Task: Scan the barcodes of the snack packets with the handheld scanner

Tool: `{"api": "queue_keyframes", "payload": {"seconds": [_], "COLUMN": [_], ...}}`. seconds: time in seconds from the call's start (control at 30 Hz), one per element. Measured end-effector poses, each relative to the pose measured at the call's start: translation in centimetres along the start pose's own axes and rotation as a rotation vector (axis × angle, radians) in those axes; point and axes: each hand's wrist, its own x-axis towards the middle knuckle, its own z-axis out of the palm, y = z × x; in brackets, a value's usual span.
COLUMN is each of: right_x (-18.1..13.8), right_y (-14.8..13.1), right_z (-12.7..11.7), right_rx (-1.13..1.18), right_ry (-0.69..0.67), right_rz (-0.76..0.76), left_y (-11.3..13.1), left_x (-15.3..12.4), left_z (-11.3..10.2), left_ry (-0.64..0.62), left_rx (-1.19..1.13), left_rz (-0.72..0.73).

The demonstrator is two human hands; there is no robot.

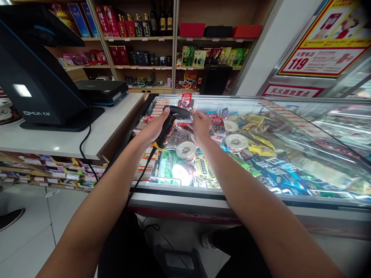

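A left hand (156,126) grips a corded barcode scanner (168,127) over a glass-topped freezer (179,200). Near upper center, the right hand (202,122) seemingly pinches a red-labeled clear packet (185,101), likely steadying it for the scanner's head (180,112).

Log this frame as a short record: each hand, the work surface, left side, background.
left hand: gripping a black-and-yellow scanner
right hand: fingers closed at red-labelled packets, beside the scanner
work surface: glass-topped display case, lidded tubs visible
left side: white counter with black terminal
background: shelves with bottles and boxes
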Motion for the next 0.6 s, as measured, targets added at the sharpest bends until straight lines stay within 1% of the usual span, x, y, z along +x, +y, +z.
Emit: {"api": "queue_keyframes", "payload": {"seconds": [0.17, 0.23, 0.3, 0.37, 0.4, 0.43, 0.47, 0.53, 0.6], "right_x": [0.3, 0.8, 1.4, 1.7, 1.7, 1.7, 1.5, 1.1, 0.5], "right_y": [-0.1, -0.6, -1.4, -2.3, -2.8, -3.1, -3.4, -3.7, -3.7], "right_z": [-0.1, -0.5, -1.2, -2.1, -2.6, -3.0, -3.4, -3.9, -3.6], "right_rx": [-0.037, -0.14, -0.341, -0.635, -0.809, -0.992, -1.061, -1.186, -1.211], "right_ry": [-0.01, 0.017, 0.04, 0.036, 0.022, 0.02, 0.039, 0.068, 0.07], "right_rz": [-0.015, -0.085, -0.239, -0.369, -0.376, -0.346, -0.322, -0.325, -0.406], "left_y": [0.2, 0.4, 0.8, 1.1, 1.3, 1.5, 1.6, 1.7, 1.7], "left_x": [0.0, 0.1, 0.3, 0.5, 0.5, 0.5, 0.5, 0.5, 0.5], "left_z": [0.0, -0.5, -1.4, -2.5, -3.1, -3.7, -4.2, -5.1, -5.6], "left_ry": [0.016, 0.062, 0.144, 0.246, 0.3, 0.355, 0.408, 0.498, 0.555], "left_rx": [0.006, -0.002, -0.011, -0.013, -0.011, -0.006, 0.001, 0.019, 0.034], "left_rz": [0.005, 0.021, 0.052, 0.105, 0.141, 0.176, 0.211, 0.268, 0.298]}}
